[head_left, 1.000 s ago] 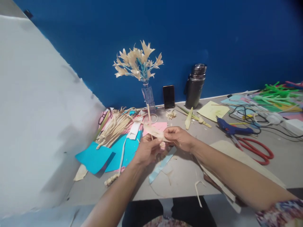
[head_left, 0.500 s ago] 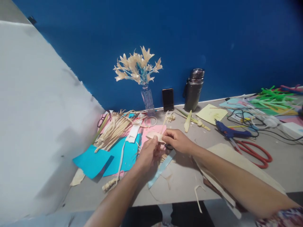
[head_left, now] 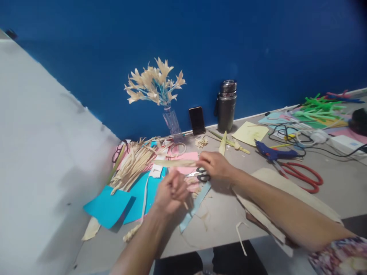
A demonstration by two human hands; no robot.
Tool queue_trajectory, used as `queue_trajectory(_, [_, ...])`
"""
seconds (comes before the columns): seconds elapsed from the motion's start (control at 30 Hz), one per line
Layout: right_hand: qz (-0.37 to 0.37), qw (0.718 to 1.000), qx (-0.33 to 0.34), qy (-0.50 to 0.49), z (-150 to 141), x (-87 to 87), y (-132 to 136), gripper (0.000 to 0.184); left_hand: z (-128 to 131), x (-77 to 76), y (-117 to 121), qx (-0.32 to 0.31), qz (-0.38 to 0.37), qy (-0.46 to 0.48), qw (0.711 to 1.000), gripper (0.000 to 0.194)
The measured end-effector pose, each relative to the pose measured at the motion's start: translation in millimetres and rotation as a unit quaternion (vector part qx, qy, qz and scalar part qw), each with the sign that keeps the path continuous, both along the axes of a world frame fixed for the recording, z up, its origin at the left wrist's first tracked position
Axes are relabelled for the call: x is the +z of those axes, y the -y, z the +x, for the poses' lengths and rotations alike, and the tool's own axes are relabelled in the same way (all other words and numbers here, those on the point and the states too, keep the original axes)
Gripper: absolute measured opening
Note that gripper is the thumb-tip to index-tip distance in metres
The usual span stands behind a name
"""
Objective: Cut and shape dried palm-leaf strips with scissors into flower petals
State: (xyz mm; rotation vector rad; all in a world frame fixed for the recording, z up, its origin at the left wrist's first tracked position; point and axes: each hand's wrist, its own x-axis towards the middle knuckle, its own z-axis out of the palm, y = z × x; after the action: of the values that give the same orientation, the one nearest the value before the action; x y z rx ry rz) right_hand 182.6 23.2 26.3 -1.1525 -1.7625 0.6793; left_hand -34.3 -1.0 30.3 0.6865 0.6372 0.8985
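Note:
My right hand (head_left: 215, 166) is closed on one end of a long pale dried-leaf strip (head_left: 172, 163), which points left, level above the pink paper (head_left: 187, 156). Small black-handled scissors (head_left: 200, 175) lie on the table right under that hand. My left hand (head_left: 170, 190) hovers nearer to me, over the light blue paper strip (head_left: 195, 206). Its fingers are curled in and blurred, and what they hold, if anything, I cannot make out. A pile of dried leaf strips (head_left: 134, 162) lies left of both hands on blue paper (head_left: 114, 198).
A clear vase of pale leaf flowers (head_left: 156, 80), a dark phone (head_left: 197, 120) and a steel flask (head_left: 226, 105) stand along the blue wall. To the right lie a blue glue gun (head_left: 272, 154), red scissors (head_left: 302, 173), cables (head_left: 286, 133) and green pipe cleaners (head_left: 321, 109). A white sheet (head_left: 43, 152) covers the left.
The hands have come apart. The right hand now holds the pale strip alone, turned level and pointing left. The left hand has dropped back toward me. The small scissors now show.

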Motion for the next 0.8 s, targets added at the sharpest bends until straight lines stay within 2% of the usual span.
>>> queue_trajectory(0.07, [-0.005, 0.993, -0.090, -0.072, 17, 4.5, -8, 0.034, -7, 2.0, -6, 0.013, 0.007, 0.011, 1.000, 0.046])
queue_trajectory(0.13, [0.019, 0.984, -0.116, -0.136, 27, 11.7, -10, 0.037, -5, -0.7, -8, -0.060, -0.035, -0.020, 0.997, 0.047])
queue_trajectory(0.17, [0.017, 0.984, -0.087, -0.152, 27, 14.7, -9, 0.039, -1, -3.3, -6, -0.087, -0.047, -0.042, 0.994, 0.054])
queue_trajectory(0.23, [-0.009, 0.989, -0.018, -0.147, 19, 15.9, -3, 0.041, 10, -9.1, -1, -0.090, -0.035, -0.090, 0.991, 0.062])
queue_trajectory(0.3, [-0.032, 0.993, 0.023, -0.108, 4, 10.3, 5, 0.038, 20, -13.4, 5, -0.031, 0.019, -0.138, 0.990, 0.059])
queue_trajectory(0.4, [-0.042, 0.997, 0.059, -0.025, -17, -2.1, 14, 0.031, 24, -15.4, 11, 0.055, 0.089, -0.223, 0.969, 0.051])
queue_trajectory(0.5, [-0.038, 0.996, 0.077, 0.015, -26, -7.4, 18, 0.034, 21, -12.6, 12, 0.102, 0.095, -0.275, 0.951, 0.059])
queue_trajectory(0.57, [-0.030, 0.995, 0.090, 0.011, -27, -5.5, 21, 0.034, 20, -9.8, 12, 0.081, 0.082, -0.263, 0.958, 0.063])
queue_trajectory(0.67, [0.010, 0.993, 0.113, 0.014, -25, -1.0, 24, 0.029, 20, -7.0, 14, 0.021, 0.062, -0.194, 0.979, 0.067])
queue_trajectory(0.8, [0.058, 0.991, 0.110, 0.038, -14, -5.5, 15, 0.031, 16, -3.9, 11, 0.003, 0.018, -0.116, 0.993, 0.064])
